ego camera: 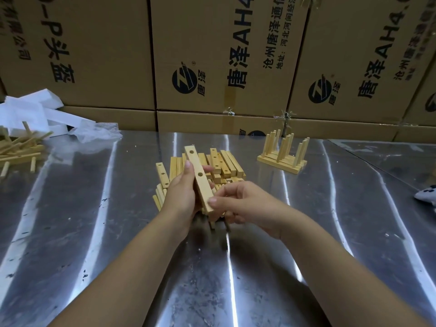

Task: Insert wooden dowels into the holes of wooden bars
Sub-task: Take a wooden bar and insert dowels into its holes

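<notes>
A pale wooden bar (197,175) with two visible round holes is held tilted above the middle of the steel table. My left hand (181,197) grips its left side, thumb along the edge. My right hand (238,204) pinches the bar's near end with thumb and forefinger. Under and behind both hands lies a pile of wooden bars (221,166), some with holes showing. A heap of wooden dowels (17,149) sits at the far left. At the back right stand finished bars with upright dowels (283,152).
The metal table (330,220) is shiny and creased. White plastic bags (33,112) lie at the back left beside the dowels. Printed cardboard boxes (212,55) form a wall behind the table. A dark-and-white object (427,197) shows at the right edge.
</notes>
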